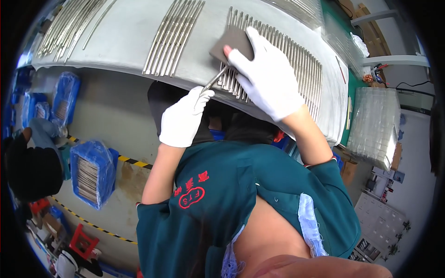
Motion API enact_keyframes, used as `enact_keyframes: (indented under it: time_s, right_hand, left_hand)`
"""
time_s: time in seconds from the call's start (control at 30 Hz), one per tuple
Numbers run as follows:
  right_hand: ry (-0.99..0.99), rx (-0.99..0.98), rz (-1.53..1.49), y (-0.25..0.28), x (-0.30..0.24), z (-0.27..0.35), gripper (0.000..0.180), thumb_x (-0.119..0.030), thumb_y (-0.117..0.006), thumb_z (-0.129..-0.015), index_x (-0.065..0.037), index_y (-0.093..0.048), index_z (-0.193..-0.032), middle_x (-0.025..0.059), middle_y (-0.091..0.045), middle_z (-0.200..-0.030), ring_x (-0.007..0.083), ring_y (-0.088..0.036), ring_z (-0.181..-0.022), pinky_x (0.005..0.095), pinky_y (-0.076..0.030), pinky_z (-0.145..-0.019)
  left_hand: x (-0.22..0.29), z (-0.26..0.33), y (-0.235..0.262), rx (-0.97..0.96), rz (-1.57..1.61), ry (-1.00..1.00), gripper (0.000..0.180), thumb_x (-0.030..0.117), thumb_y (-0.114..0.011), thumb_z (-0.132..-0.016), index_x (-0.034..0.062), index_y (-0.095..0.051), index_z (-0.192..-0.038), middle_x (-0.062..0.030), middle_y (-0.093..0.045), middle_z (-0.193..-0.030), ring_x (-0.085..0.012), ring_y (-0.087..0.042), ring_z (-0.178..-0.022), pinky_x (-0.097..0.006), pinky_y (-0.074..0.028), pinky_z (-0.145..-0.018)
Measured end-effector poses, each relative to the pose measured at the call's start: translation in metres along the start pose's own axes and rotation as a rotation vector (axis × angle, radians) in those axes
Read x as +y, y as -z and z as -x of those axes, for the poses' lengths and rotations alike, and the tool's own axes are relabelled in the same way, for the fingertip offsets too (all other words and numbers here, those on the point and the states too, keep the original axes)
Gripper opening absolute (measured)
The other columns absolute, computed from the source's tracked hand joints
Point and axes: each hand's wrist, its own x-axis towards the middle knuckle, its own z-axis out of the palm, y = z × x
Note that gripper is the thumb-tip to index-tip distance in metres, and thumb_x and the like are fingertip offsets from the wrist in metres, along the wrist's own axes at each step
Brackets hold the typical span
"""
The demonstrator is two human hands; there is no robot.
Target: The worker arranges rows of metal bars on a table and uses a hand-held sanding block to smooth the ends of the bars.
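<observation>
Both my hands wear white gloves. My left hand [182,119] is closed round the near end of a thin metal rod [216,79], which slants up and away past the table's front edge. In my right hand [273,76] is a flat grey-brown pad [232,41] that looks like an abrasive sponge; the bare thumb tip presses on it. The rod's far end goes out of sight beneath the right hand and pad. Under and beside that hand lies a wide row of metal rods [303,69], side by side. A smaller group of rods [174,37] lies left of it.
More rods [72,28] lie at the table's far left on a pale cloth [125,37]. Clear plastic trays [374,125] are stacked at right. On the floor, a bag-lined blue bin [113,171] holds rods. Another person [34,162] is at left, near a red stool [83,241].
</observation>
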Motion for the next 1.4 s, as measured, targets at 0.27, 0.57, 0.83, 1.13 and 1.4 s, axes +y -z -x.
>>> enact_keyframes:
  time_s: [0.27,0.57,0.83,1.13,1.4]
  right_hand:
    - [-0.061,-0.202,-0.085,0.027,0.012,0.056,0.056,-0.013,-0.077,-0.076,-0.018,-0.066,-0.131,0.0345,-0.051,-0.14,0.047,-0.059,-0.122,0.0477,-0.05,-0.1]
    - [-0.003,-0.044,-0.034,0.005,-0.005,0.003,0.053,-0.014,-0.076,-0.078,-0.02,-0.066,-0.13,0.0325,-0.053,-0.138,0.0449,-0.06,-0.12,0.0481,-0.053,-0.096]
    - [0.02,-0.113,-0.009,0.02,0.001,0.022,0.048,-0.01,-0.074,-0.078,-0.019,-0.07,-0.125,0.0301,-0.056,-0.136,0.0431,-0.061,-0.119,0.048,-0.054,-0.093]
    - [-0.036,-0.132,-0.063,0.024,0.012,0.039,0.05,-0.015,-0.074,-0.081,-0.018,-0.067,-0.13,0.0281,-0.053,-0.142,0.043,-0.061,-0.121,0.0459,-0.052,-0.101]
    - [-0.782,0.203,-0.544,0.054,0.12,0.103,0.073,-0.028,-0.075,-0.091,-0.006,-0.047,-0.155,0.0155,-0.055,-0.151,0.0211,-0.057,-0.131,0.0325,-0.042,-0.111]
  left_hand:
    - [-0.003,0.004,-0.005,0.007,-0.057,0.048,0.019,0.028,-0.063,-0.1,0.0223,-0.072,-0.115,-0.0025,-0.076,-0.098,-0.0248,-0.072,-0.082,-0.035,-0.057,-0.07]
    - [-0.013,0.004,-0.012,0.162,0.008,-0.107,0.025,0.021,-0.072,-0.094,0.014,-0.073,-0.119,-0.004,-0.077,-0.1,-0.0228,-0.074,-0.083,-0.031,-0.058,-0.072]
    - [-0.009,0.003,-0.009,0.17,-0.158,-0.127,0.024,0.028,-0.073,-0.093,0.0154,-0.074,-0.114,-0.0043,-0.074,-0.091,-0.0256,-0.071,-0.075,-0.034,-0.055,-0.064]
    - [-0.008,0.005,-0.003,0.078,-0.305,-0.074,0.03,0.018,-0.073,-0.093,0.0079,-0.071,-0.121,-0.0055,-0.077,-0.1,-0.0225,-0.073,-0.084,-0.031,-0.057,-0.074]
    - [-0.001,-0.007,0.006,-0.029,0.368,0.172,0.029,0.013,-0.068,-0.099,0.0009,-0.068,-0.126,-0.0036,-0.075,-0.092,-0.0099,-0.067,-0.072,-0.026,-0.052,-0.065]
